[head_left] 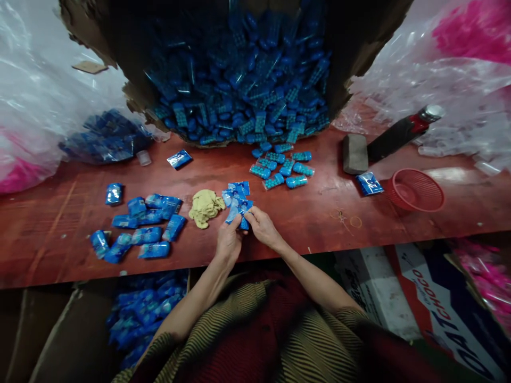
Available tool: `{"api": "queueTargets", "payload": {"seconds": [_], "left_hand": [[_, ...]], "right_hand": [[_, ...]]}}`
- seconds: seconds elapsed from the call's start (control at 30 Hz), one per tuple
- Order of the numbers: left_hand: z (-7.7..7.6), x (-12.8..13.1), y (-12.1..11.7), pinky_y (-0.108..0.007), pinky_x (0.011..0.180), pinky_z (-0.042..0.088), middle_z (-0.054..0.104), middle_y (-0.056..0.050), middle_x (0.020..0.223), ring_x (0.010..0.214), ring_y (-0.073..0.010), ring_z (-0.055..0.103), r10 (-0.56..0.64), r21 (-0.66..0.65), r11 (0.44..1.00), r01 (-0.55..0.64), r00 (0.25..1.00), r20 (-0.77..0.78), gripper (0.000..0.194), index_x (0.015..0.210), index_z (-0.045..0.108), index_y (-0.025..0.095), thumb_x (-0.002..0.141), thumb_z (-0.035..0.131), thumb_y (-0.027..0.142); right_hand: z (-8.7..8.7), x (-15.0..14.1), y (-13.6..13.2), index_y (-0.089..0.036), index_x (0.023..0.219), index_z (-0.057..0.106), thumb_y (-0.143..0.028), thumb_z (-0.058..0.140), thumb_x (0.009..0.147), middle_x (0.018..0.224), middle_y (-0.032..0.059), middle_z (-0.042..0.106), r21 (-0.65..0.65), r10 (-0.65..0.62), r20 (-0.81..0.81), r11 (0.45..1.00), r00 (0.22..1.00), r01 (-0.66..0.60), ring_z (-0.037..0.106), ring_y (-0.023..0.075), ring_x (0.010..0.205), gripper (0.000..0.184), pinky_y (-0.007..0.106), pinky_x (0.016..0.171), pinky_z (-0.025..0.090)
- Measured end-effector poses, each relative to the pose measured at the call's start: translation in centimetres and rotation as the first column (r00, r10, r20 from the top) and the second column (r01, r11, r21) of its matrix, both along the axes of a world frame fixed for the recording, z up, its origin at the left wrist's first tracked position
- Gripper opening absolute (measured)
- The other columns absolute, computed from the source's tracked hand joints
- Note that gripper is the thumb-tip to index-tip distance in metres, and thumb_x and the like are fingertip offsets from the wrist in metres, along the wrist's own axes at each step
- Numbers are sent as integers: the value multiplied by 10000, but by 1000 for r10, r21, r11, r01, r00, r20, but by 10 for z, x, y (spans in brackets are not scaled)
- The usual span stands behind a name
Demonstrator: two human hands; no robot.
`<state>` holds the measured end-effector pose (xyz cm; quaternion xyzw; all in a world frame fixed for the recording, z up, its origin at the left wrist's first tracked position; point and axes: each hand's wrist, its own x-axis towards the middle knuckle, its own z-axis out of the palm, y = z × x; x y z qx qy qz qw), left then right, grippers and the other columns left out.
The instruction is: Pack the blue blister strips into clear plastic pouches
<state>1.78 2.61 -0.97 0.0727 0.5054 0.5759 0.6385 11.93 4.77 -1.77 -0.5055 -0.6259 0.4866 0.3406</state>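
Note:
Near the table's front edge, my left hand (229,240) and my right hand (262,227) meet, fingers closed on a blue printed plastic wrapper (244,208). Whether anything is inside it I cannot make out. More flat blue wrappers (238,187) lie just beyond my fingertips. A crumpled yellowish cloth (205,207) rests to the left of my hands. Farther left is a loose group of blue wrapped packs (147,235). Behind my hands, several small clear containers with blue caps and blue pieces inside (286,167) lie loose.
A torn carton (369,40) at the back spills blue containers. Blue wrappers (109,135) are heaped back left. On the right are a grey block (355,153), a dark bottle (401,135), a red basket (415,190) and rubber bands (355,222). Wrapped packs (147,308) fill a space below.

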Motion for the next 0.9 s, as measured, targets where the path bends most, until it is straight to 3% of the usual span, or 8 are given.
{"api": "queueTargets", "payload": {"seconds": [0.13,0.27,0.4,0.6,0.73,0.8,0.9], "left_hand": [[0,-8,-2,-185,446,430,629,20,632,504,-76,536,-86,-29,996,86,996,-1,400,780,622,140,483,823,318],[0,-18,-2,-203,442,428,612,8,600,490,-94,536,-177,-7,984,178,974,-142,418,763,606,127,481,819,350],[-1,-18,-2,-193,471,408,577,27,597,497,-72,500,-54,47,997,66,971,-234,382,703,590,126,485,809,351],[-4,-5,-4,-188,508,375,573,32,621,544,-69,494,34,62,998,-19,969,-245,309,674,588,136,519,781,321],[-1,0,-1,-193,528,389,557,43,590,529,-61,479,98,65,994,-86,976,-193,308,644,588,129,512,788,321],[2,-2,0,-201,513,399,566,36,588,517,-67,481,53,59,997,-45,986,-158,324,654,600,126,513,792,344],[5,-13,-1,-210,482,410,597,5,601,517,-91,512,-148,38,988,153,983,-108,358,719,638,115,520,797,366]], "right_hand": [[-1,6,4,-206,682,425,-354,401,858,642,-35,451,21,32,-30,999,999,-31,428,118,616,232,239,618,342],[-5,14,10,-190,732,501,-326,486,806,685,-31,496,-1,118,-143,993,983,-119,452,114,651,155,238,654,382],[-5,12,10,-181,842,560,-346,536,777,765,-20,564,-108,127,-290,981,948,-164,505,113,694,179,243,689,421],[-4,-3,2,-180,665,511,-356,515,793,632,-34,504,-115,-52,-161,993,986,34,444,99,605,218,217,590,374],[1,-6,0,-198,608,411,-382,422,859,586,-39,429,-10,-45,-31,999,998,45,389,98,568,312,228,554,310],[4,-5,1,-201,605,387,-373,402,873,588,-40,414,26,-30,-13,999,999,30,380,98,567,319,231,558,300],[9,-1,2,-201,609,396,-379,421,872,589,-44,416,31,-31,-27,999,999,32,389,97,565,319,227,561,308]]}}
